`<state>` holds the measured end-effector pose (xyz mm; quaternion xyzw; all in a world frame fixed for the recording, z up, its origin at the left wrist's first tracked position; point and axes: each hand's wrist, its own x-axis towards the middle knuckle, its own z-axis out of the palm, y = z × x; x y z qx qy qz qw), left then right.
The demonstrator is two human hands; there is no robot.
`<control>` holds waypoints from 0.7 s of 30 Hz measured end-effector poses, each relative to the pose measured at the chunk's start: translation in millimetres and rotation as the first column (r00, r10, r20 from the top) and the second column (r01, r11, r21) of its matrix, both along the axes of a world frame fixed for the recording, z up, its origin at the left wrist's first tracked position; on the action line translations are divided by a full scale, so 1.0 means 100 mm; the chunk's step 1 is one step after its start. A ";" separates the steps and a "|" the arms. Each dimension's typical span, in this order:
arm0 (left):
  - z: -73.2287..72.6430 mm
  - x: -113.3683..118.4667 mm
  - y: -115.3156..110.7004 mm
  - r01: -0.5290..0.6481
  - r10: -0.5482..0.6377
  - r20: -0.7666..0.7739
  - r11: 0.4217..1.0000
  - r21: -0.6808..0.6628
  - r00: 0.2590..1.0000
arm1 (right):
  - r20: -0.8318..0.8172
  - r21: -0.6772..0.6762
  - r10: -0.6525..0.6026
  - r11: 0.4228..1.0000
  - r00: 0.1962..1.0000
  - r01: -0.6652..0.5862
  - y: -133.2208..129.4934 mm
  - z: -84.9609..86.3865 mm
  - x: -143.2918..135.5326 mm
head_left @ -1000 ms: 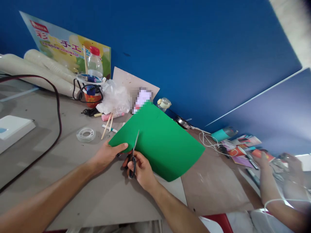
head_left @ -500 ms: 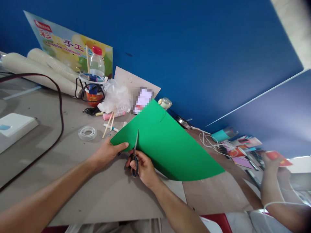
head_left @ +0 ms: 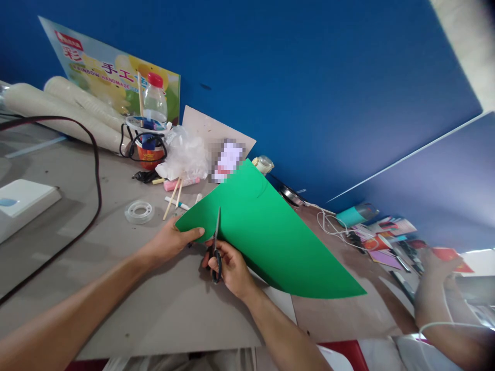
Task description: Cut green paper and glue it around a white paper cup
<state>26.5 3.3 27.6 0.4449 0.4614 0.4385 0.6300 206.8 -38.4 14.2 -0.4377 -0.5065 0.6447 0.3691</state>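
Note:
A large sheet of green paper (head_left: 266, 226) is held up above the table, its right side bending down to a point. My left hand (head_left: 174, 241) grips its left edge, thumb on top and fingers hidden beneath. In my right hand (head_left: 231, 268) is a pair of scissors (head_left: 216, 252) with dark handles, my fingers through the loops. The scissors point away from me, and one blade lies over the paper's face, with the sheet between the blades at its near edge. The other blade is hidden under the paper.
A tape roll (head_left: 139, 212), wooden sticks (head_left: 170, 202) and a plastic bag (head_left: 184, 157) lie beyond my left hand. Behind them stands a cup (head_left: 150, 154) with a cable and bottle. A white box (head_left: 27, 206) sits left. At right, another person's hand (head_left: 435, 268) holds something red.
The green sheet's right corner has swung down and slightly right, and its top corner has shifted slightly right. My hands have barely moved. The other person's hand has shifted with the red item.

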 end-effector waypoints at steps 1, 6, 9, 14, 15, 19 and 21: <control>-0.01 -0.01 0.00 0.012 -0.010 -0.039 0.999 0.030 0.999 | -0.001 -0.005 0.003 1.000 1.000 -0.003 0.00 0.01 0.00; -0.02 -0.03 0.01 0.066 -0.049 -0.145 0.991 0.112 0.988 | -0.016 -0.016 0.020 1.000 1.000 -0.020 0.01 0.01 0.02; -0.02 -0.04 0.02 0.118 -0.101 -0.131 0.984 0.136 0.986 | -0.017 -0.006 0.031 0.999 0.999 -0.031 0.00 0.01 0.02; -0.01 -0.04 0.02 0.125 -0.106 -0.138 0.983 0.137 0.985 | 0.016 0.007 0.016 1.000 1.000 -0.016 0.00 0.01 0.02; 0.00 -0.04 0.02 0.124 -0.105 -0.135 0.982 0.141 0.985 | 0.022 0.013 0.015 1.000 1.000 -0.015 -0.01 0.01 0.02; 0.04 -0.05 0.01 0.110 -0.095 -0.120 0.986 0.127 0.988 | -0.019 0.029 0.023 0.999 1.000 -0.023 -0.03 0.02 0.02; 0.07 -0.07 0.00 0.134 -0.121 -0.112 0.985 0.113 0.986 | -0.091 0.020 0.056 0.998 0.994 -0.055 -0.05 0.04 0.02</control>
